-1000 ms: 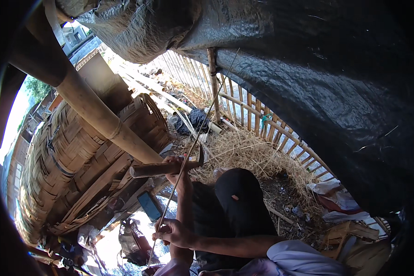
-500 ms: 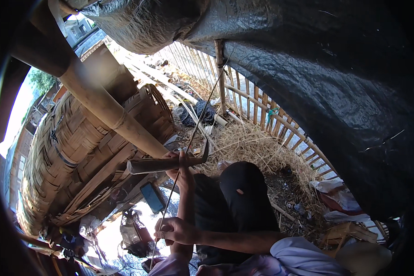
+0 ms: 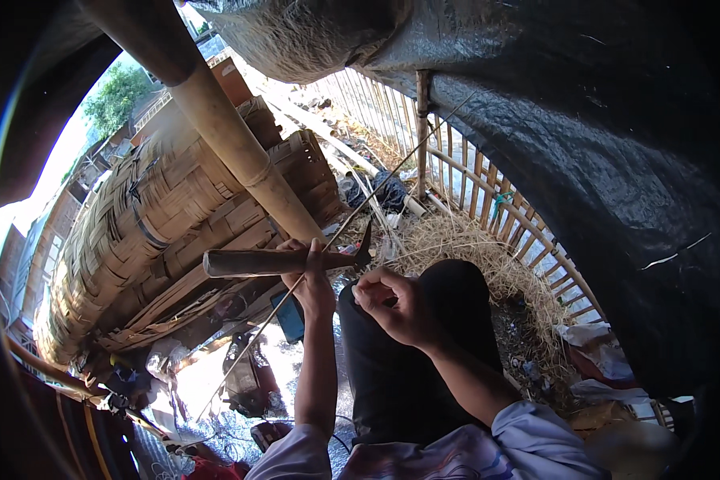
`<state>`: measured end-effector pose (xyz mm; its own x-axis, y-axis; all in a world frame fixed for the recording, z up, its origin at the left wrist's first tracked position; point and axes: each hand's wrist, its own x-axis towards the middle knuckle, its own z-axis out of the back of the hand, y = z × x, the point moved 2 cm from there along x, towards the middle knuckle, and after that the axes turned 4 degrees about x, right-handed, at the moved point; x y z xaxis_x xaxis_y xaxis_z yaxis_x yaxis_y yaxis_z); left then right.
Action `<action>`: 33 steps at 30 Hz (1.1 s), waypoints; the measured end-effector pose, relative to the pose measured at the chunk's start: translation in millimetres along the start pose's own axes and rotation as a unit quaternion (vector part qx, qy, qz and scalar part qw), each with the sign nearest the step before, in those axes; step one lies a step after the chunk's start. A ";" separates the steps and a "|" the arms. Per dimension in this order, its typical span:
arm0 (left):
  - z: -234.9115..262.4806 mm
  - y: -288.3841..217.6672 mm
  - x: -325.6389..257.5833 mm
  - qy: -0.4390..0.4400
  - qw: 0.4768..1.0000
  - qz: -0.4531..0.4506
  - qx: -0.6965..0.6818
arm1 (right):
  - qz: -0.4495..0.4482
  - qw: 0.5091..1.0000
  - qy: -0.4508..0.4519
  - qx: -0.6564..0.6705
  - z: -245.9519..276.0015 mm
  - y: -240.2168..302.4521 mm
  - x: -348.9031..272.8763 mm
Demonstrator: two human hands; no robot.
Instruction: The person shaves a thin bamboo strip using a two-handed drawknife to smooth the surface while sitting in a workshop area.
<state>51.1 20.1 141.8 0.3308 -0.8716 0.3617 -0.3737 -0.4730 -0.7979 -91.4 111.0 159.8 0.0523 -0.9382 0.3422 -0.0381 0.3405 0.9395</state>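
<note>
My left hand is wrapped round the wooden handle of a hooked knife, whose short dark blade points up at the handle's right end. A long thin strip, perhaps bamboo, passes through the same hand and slants from lower left to upper right. My right hand is just right of the left one, above my knee, and apart from the strip. Its fingers are curled in a loose pinch; whatever they hold, if anything, is hidden.
A thick bamboo pole runs diagonally past woven bamboo panels on the left. Dry straw lies ahead beside a slatted bamboo fence. Dark sheeting hangs at right. A phone lies below my left hand.
My right hand has let go of the strip's lower part and moved up and right, near the blade. My left hand still grips knife and strip. The view has shifted slightly.
</note>
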 end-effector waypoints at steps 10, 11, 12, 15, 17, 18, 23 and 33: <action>-2.9 -59.8 -33.7 0.134 0.962 -0.159 0.179 | 0.349 0.903 -0.125 -0.219 -29.9 103.3 12.9; -7.2 -68.0 -35.9 0.155 0.963 -0.153 0.158 | 0.376 0.890 -0.129 -0.224 -35.3 105.6 18.7; -9.9 -74.0 -38.0 0.175 0.964 -0.147 0.137 | 0.403 0.876 -0.133 -0.230 -39.6 108.3 20.8; 0.5 -67.1 -28.8 0.276 0.945 -0.166 0.066 | 0.313 0.945 0.092 -0.013 -52.6 108.1 27.6; 2.9 -65.7 -26.8 0.290 0.941 -0.164 0.063 | 0.315 0.944 0.101 0.007 -58.5 119.1 12.0; 2.9 -66.4 -29.0 0.293 0.940 -0.161 0.066 | 0.318 0.941 0.110 0.025 -61.1 122.9 1.9; 8.1 -62.8 -36.6 0.296 0.941 -0.139 0.090 | 0.348 0.933 0.024 0.093 -75.0 112.9 -8.9; -13.8 7.2 -53.6 0.270 0.932 -0.152 0.187 | 0.259 0.962 -0.082 0.028 -34.9 60.1 -7.4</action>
<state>18.7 61.6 123.4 -0.1490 -0.6900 0.7083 0.0276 -0.7190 -0.6945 -59.2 140.5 214.3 -0.1467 -0.6429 0.7517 -0.0706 0.7648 0.6404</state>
